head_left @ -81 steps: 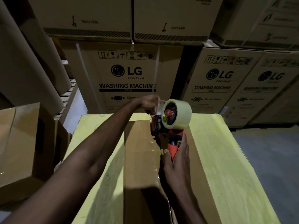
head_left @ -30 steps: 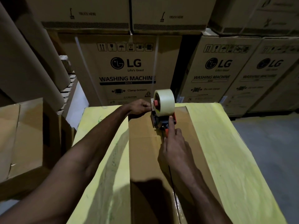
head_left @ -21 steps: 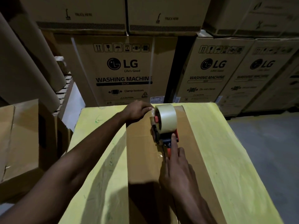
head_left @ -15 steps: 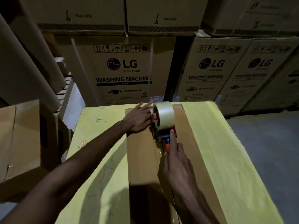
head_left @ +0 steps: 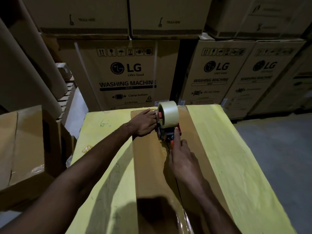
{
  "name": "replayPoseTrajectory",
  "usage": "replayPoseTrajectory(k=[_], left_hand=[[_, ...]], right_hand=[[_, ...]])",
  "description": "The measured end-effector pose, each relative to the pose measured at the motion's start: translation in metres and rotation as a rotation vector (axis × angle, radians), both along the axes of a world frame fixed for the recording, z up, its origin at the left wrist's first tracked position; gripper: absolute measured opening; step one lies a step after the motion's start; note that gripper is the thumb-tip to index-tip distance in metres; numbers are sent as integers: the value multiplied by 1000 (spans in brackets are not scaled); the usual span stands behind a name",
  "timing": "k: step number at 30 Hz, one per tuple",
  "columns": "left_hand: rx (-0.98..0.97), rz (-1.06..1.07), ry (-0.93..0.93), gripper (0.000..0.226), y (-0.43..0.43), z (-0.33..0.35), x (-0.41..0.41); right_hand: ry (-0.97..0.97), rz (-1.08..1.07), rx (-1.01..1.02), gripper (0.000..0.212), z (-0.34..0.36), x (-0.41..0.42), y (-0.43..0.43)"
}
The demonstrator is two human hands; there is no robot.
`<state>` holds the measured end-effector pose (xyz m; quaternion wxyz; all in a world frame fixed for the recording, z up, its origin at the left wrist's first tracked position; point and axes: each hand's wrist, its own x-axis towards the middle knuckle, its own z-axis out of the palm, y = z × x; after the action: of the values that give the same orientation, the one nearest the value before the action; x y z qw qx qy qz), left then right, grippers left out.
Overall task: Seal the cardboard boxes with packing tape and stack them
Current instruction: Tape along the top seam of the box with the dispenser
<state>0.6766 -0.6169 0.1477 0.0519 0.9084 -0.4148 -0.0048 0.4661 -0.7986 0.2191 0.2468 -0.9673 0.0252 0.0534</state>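
Observation:
A long brown cardboard box (head_left: 148, 166) lies on a yellow-topped table (head_left: 228, 157), its flap seam running away from me. My right hand (head_left: 183, 159) grips the red handle of a tape dispenser (head_left: 166, 125) with a clear tape roll, index finger stretched along it. The dispenser sits on the seam near the box's far end. My left hand (head_left: 144, 123) lies flat on the left flap beside the dispenser, fingers spread toward the far edge. Shiny tape shows on the seam close to me.
Large LG washing machine cartons (head_left: 125, 73) stand stacked right behind the table. Another taped brown box (head_left: 25, 149) sits at the left, with big cardboard rolls (head_left: 20, 65) above it. Grey floor (head_left: 278, 149) lies to the right.
My right hand has kept the dispenser near the box's far end. My left hand, earlier bunched at the far edge by the roll, now lies flat on the flap.

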Motion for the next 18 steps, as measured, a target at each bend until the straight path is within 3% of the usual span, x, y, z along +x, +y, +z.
replayPoseTrajectory(k=[8,13,18], left_hand=[[9,0,55,63,2,-3,4],[22,-13,27,52,4,-8,8],[88,-58,28,67,-7,-4,-20]], right_hand=[[55,-8,-32,88,8,-64,-2],[85,-38,-77,89,3,-103,-2],[62,-36,-46,87,3,-105,-2]])
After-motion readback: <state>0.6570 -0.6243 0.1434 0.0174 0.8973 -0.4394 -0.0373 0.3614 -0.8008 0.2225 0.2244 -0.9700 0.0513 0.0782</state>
